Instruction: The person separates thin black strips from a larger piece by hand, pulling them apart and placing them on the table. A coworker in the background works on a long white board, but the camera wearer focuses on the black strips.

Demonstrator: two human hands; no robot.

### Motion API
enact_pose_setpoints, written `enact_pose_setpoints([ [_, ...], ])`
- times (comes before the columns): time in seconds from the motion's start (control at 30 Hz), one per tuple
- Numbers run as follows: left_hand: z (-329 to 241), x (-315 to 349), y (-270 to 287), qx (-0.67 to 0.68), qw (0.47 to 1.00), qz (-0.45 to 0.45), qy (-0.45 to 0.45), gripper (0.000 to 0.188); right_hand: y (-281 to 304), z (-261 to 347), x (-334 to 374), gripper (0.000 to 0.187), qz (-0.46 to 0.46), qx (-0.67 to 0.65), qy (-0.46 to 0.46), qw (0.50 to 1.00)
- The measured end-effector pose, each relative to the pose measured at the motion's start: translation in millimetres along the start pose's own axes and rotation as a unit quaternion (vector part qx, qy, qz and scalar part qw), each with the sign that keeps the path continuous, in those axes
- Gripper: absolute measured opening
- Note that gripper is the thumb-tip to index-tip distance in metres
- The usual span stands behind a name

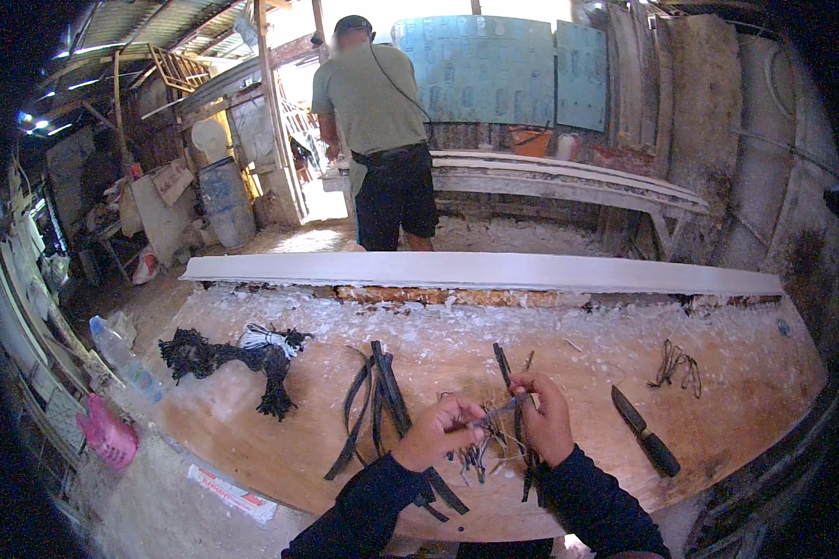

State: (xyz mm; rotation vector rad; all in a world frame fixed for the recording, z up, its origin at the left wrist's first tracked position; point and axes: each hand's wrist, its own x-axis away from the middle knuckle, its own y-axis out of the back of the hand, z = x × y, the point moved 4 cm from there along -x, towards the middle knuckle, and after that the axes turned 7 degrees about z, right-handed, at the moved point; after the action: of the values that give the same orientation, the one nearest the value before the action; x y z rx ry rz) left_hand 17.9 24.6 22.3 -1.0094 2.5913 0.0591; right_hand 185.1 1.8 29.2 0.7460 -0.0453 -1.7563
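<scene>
Over the near middle of the wooden table, my left hand (pixel 441 431) and my right hand (pixel 545 421) are close together. A thin greyish strand (pixel 500 410) is stretched between their pinched fingertips. Below it lies a loose tangle of thin strands (pixel 475 458). One long black strip (pixel 502 361) passes by my right hand, which partly hides it. Several flat black strips (pixel 391 387) lie left of and under my left forearm. A knife (pixel 645 431) with a black handle rests to the right of my right hand.
A bundle of knotted black cord (pixel 219 354) with a white tie (pixel 270 339) lies at left. A thin cord coil (pixel 678 366) is at right. A long white moulding (pixel 480 271) runs along the table's far edge. Beyond, a person (pixel 373 112) stands at another bench (pixel 569 177).
</scene>
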Motion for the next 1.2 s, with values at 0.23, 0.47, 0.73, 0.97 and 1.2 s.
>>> enact_pose_setpoints([
  [0.23,0,7,36,-0.075,0.966,-0.240,0.056,0.010,-4,-3,3,0.007,0.102,-0.180,-0.047,0.977],
  [0.47,-2,5,45,-0.120,0.951,-0.284,-0.008,0.012,-13,24,13,0.010,0.308,-0.379,-0.182,0.853],
  [0.73,10,5,44,-0.170,0.959,-0.209,0.088,0.015,-15,28,17,0.015,0.364,-0.357,-0.105,0.854],
  [0.97,1,-7,16,-0.152,0.983,-0.107,0.001,0.013,-6,9,10,0.007,0.244,-0.417,-0.145,0.863],
  [1.2,-18,-44,-21,-0.200,0.972,0.087,-0.082,0.012,10,-12,-1,0.009,0.038,-0.414,-0.105,0.903],
])
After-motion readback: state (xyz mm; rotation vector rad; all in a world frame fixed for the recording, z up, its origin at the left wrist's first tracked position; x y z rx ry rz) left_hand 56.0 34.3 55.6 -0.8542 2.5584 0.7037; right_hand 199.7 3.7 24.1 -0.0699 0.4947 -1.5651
